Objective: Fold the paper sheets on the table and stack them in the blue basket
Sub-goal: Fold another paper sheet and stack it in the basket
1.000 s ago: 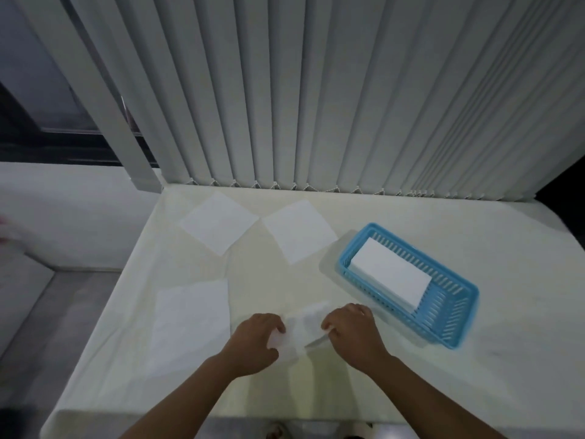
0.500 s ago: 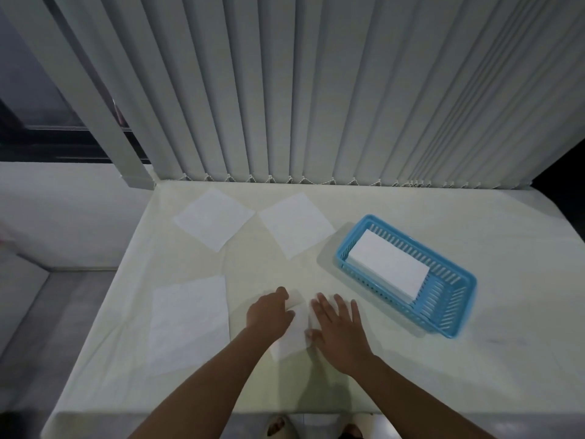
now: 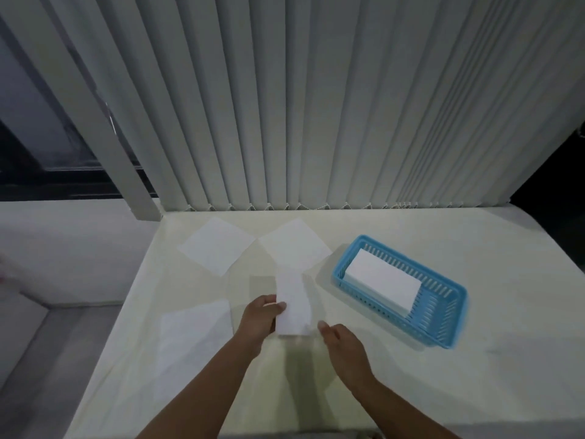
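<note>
My left hand (image 3: 260, 321) pinches a folded white sheet (image 3: 292, 304) by its left edge and holds it lifted above the table. Just right of the sheet's lower corner is my right hand (image 3: 343, 345), fingers apart and holding nothing. The blue basket (image 3: 448, 324) lies to the right with a stack of folded sheets (image 3: 381, 282) inside. Three flat sheets lie on the table: one at the back left (image 3: 217, 245), one at the back centre (image 3: 294, 243), one at the near left (image 3: 193, 334).
The table (image 3: 411, 391) has a pale cloth cover. Vertical blinds (image 3: 316, 106) hang along its far edge. A grey floor and low ledge (image 3: 38, 327) lie off the table's left side.
Both hands were pressing the sheet flat on the table. Now my left hand has lifted the folded sheet and my right hand has come off it.
</note>
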A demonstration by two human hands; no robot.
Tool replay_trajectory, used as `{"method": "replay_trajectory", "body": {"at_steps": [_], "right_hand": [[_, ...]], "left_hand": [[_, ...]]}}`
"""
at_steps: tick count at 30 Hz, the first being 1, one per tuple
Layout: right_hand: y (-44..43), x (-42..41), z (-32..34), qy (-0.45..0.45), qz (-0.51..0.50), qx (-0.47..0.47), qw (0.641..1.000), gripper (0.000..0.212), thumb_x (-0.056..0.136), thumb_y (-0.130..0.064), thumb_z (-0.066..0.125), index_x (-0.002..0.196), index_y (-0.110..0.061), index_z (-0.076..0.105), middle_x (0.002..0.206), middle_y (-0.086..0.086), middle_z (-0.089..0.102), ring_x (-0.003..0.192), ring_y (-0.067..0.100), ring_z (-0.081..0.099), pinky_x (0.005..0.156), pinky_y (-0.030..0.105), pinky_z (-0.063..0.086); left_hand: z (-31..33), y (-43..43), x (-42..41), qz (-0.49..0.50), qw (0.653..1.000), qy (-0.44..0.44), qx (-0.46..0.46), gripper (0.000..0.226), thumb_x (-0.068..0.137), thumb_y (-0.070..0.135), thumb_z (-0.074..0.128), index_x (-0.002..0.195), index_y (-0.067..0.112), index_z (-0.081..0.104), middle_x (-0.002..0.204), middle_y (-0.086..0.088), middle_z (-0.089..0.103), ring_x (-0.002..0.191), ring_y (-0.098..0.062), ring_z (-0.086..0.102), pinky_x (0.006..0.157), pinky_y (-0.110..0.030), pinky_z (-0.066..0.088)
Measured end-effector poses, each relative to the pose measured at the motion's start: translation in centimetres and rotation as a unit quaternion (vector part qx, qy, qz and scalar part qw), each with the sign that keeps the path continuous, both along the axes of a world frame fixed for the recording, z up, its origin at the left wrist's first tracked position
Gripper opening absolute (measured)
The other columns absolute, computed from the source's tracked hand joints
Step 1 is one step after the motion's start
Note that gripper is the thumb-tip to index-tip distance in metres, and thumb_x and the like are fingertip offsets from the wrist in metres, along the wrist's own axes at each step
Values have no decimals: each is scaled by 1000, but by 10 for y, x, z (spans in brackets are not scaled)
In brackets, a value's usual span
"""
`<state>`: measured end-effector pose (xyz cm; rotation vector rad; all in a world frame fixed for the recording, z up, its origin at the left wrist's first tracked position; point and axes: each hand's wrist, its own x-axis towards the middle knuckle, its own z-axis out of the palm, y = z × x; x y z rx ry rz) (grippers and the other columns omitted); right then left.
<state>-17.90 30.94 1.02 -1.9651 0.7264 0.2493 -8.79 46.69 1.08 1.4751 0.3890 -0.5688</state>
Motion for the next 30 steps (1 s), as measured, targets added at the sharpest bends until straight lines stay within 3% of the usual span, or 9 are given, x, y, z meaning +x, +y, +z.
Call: {"method": "replay_trajectory", "body": {"at_steps": [5, 8, 12, 16, 22, 26, 30], "right_hand": [[32, 16, 26, 50, -106, 239, 964, 43, 90, -56, 50, 99, -17, 64, 99, 1, 68, 90, 18, 63, 73, 29, 48], [36, 23, 33, 8, -170, 298, 939, 26, 90, -39, 60, 96, -13, 63, 93, 4, 67, 85, 18, 63, 68, 28, 49], [33, 23, 40, -76, -126, 201, 969, 12, 91, -16, 60, 100, -11, 66, 88, 3, 68, 75, 14, 60, 67, 23, 48], [21, 15, 45, -96, -89, 143, 981, 7, 89, -19, 62, 92, -16, 67, 88, 1, 70, 77, 14, 62, 72, 28, 50], [-26, 10, 52, -110, -135, 143, 974, 6, 88, -19, 65, 92, -16, 67, 83, -2, 68, 72, 12, 60, 65, 22, 46], [-74, 14, 55, -112, -216, 128, 961, 25, 86, -18, 67, 64, -10, 58, 64, 5, 57, 61, 17, 49, 63, 29, 42], [-119, 21, 55, -135, -292, 132, 937, 7, 85, -15, 68, 84, -8, 68, 63, 3, 57, 56, 14, 49, 55, 24, 41]], "left_hand": [[20, -15, -19, 93, 986, 2, -137, 18, 92, 11, 57, 107, 9, 66, 103, -9, 72, 93, -23, 67, 81, -30, 53], [19, -19, -28, 103, 982, 7, -157, 23, 92, 14, 57, 113, 10, 66, 111, -9, 71, 105, -26, 65, 91, -35, 52], [18, -21, -31, 127, 977, 41, -167, 26, 91, 22, 60, 113, 10, 65, 112, -9, 71, 109, -27, 64, 102, -42, 48], [23, -24, -11, 150, 969, 54, -189, 28, 90, 21, 62, 112, 5, 63, 113, -13, 69, 104, -28, 64, 93, -39, 52], [36, -51, 15, 131, 965, 29, -223, 28, 90, 21, 62, 114, 6, 63, 108, -7, 70, 94, -18, 65, 87, -30, 51], [42, -82, 25, 53, 986, 4, -156, 13, 90, 22, 62, 100, 14, 65, 98, -1, 69, 88, -13, 64, 83, -28, 49], [49, -116, 29, -2, 998, -33, -51, 10, 88, 24, 64, 93, 15, 66, 96, -3, 67, 91, -16, 62, 81, -28, 48]]}}
